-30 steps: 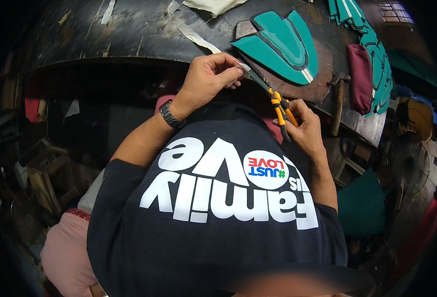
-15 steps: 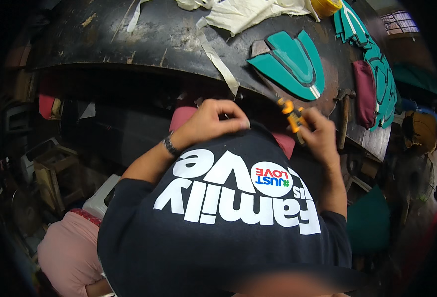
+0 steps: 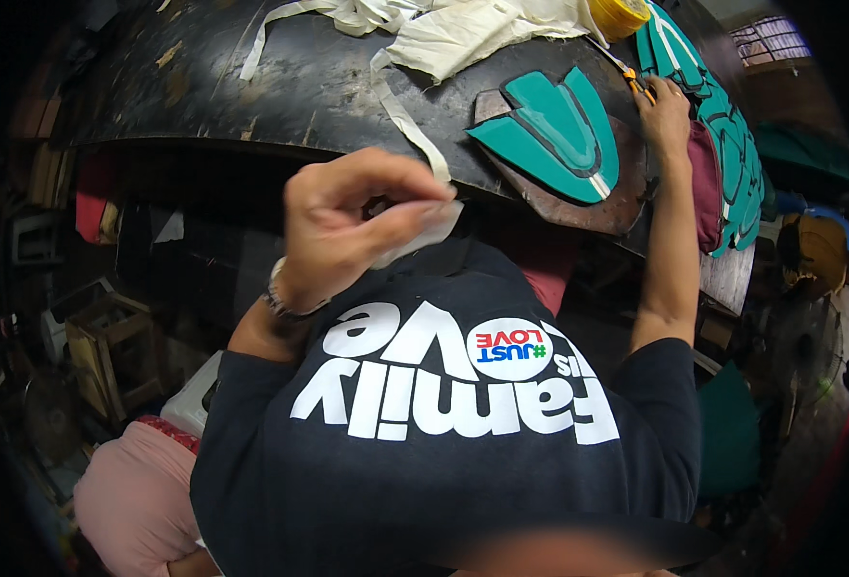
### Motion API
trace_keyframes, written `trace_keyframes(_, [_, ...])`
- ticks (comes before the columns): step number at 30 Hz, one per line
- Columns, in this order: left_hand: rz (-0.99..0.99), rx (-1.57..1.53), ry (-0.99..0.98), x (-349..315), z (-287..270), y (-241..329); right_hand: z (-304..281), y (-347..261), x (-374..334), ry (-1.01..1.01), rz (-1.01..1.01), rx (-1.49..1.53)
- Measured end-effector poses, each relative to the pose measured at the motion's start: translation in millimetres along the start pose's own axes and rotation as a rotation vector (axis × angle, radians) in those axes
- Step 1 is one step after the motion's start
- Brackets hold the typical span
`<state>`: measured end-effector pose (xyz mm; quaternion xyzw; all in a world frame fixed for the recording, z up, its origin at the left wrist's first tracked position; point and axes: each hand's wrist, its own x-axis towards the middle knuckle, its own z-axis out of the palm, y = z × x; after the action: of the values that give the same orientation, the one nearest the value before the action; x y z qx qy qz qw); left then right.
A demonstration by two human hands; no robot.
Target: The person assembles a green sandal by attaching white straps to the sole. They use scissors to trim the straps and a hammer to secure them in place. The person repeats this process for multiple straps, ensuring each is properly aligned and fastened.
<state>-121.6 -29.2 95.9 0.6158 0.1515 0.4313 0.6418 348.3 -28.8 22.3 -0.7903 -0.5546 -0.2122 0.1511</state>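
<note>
My left hand (image 3: 362, 226), raised before my chest at the table edge, pinches a white cloth strip (image 3: 426, 237) between thumb and fingers. Close to the fingertips, a longer pale strip (image 3: 400, 113) trails over the edge from the cream cloth (image 3: 458, 38); whether the two join, I cannot tell. Stretched far to the right, my right hand (image 3: 666, 113) is closed on scissors (image 3: 633, 82) with orange and black handles, their blades towards the yellow roll (image 3: 620, 14). Left of that arm, teal U-shaped pieces (image 3: 544, 139) with dark edging lie on a brown board (image 3: 573, 216).
More teal pieces (image 3: 740, 178) are heaped along the right side beside a maroon item (image 3: 706, 197). The black table (image 3: 280, 87) has a worn top. A wooden stool (image 3: 112, 351) stands at left, and a person in pink (image 3: 140, 495) is at lower left.
My right hand has moved forward and right with the scissors, from the table edge to near the yellow roll. My left hand has risen and moved left; a white strip now shows in it.
</note>
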Motion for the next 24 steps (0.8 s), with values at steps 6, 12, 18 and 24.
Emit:
trace_keyframes(6, [0.146, 0.245, 0.028, 32.9, 28.0, -64.7, -87.2, -170.0, -105.1, -0.719, 0.201, 1.949])
trace_keyframes(12, [0.05, 0.18, -0.077, 47.0, 34.2, -88.5, -118.6, -171.9, -135.2, -0.568, 0.637, 2.027])
trace_keyframes(18, [0.276, 0.766, -0.305, 65.5, 30.9, -119.5, -229.4, -64.5, -122.3, -0.409, -0.121, 1.451])
trace_keyframes(24, [0.324, 0.879, -0.412, 55.8, 44.9, -134.1, -204.6, -68.3, -120.5, -0.478, 0.159, 1.81])
